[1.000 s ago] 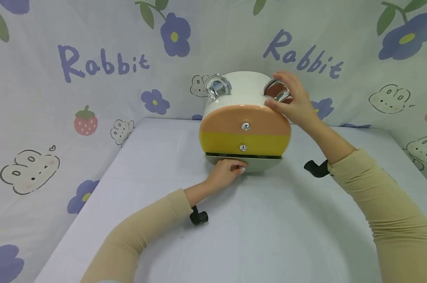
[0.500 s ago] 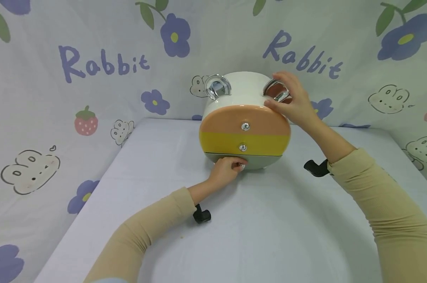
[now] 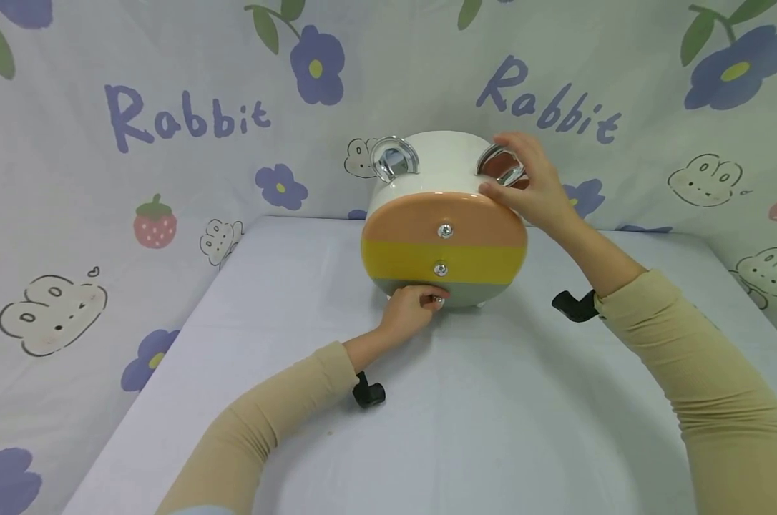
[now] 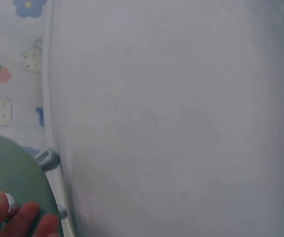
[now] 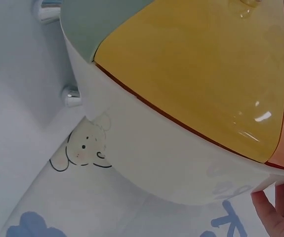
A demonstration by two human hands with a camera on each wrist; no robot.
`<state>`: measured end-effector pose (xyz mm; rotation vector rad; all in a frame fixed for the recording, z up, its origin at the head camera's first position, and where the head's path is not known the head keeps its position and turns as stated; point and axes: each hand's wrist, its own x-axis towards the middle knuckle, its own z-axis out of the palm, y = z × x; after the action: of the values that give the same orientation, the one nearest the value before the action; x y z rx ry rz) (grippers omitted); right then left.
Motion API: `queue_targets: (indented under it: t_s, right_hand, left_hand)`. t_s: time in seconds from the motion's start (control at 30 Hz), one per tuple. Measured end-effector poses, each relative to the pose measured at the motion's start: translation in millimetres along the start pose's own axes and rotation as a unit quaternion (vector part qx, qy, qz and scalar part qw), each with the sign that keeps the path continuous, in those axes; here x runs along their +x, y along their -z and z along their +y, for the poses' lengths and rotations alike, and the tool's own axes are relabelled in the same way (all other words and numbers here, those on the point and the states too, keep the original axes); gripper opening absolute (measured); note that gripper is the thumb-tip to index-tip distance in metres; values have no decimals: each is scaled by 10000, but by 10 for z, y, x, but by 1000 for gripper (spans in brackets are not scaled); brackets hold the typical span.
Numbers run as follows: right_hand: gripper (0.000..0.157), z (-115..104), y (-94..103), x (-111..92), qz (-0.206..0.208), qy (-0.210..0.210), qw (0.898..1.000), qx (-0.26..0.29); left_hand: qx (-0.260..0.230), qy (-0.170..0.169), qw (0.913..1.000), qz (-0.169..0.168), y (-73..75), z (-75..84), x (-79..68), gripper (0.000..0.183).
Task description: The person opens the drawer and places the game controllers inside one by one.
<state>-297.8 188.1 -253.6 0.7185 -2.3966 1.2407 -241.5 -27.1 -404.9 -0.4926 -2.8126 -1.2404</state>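
A small rounded storage box with a white shell stands at the back of the table. Its front has an orange drawer, a yellow drawer and a green drawer, each with a round shiny knob. All three fronts sit flush. My left hand pinches the knob of the green drawer between thumb and fingers. Up on the right side, my right hand grips around a chrome ear, thumb against the shell's top front edge.
A second chrome ear sticks up at the box's top left. Short chrome feet hold the box off the white-covered table. A rabbit-print cloth hangs close behind. Black wrist-camera mounts jut out below both wrists.
My left hand has pushed the green drawer from slightly pulled out back into the box; the dark gap above it is gone. My right hand has stayed on the ear.
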Motion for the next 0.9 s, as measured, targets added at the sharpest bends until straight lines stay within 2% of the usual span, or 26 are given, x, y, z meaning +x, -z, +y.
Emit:
queue_targets:
  t_s: [0.17, 0.3, 0.4, 0.53, 0.63, 0.77, 0.9]
  right_hand:
    - [62, 0, 5, -4, -5, 3, 10000, 13]
    - [61, 30, -2, -21, 16, 20, 10000, 90]
    - [62, 57, -5, -33, -4, 225, 9997, 137]
    - [57, 95, 22, -71, -139, 560, 9983, 86]
    - [51, 149, 65, -162, -212, 526, 9984, 75]
    - [50, 258, 101, -355, -277, 235, 9993, 35]
    - [51, 395, 107, -584, -319, -3, 9994, -103]
  left_hand:
    - [-101, 72, 9999, -77, 2, -4, 4, 17]
    - [-225, -5, 9993, -290, 16, -12, -6, 18]
    - [-455, -163, 9975, -524, 41, -32, -18, 21]
    - [-908, -205, 9930, -723, 123, -104, -41, 26]
    - [-1055, -243, 9922, -625, 231, -184, -82, 27]
    - [-1039, -233, 9938, -326, 424, -289, -191, 28]
    - [-1147, -95, 9933, -33, 650, -374, -328, 30]
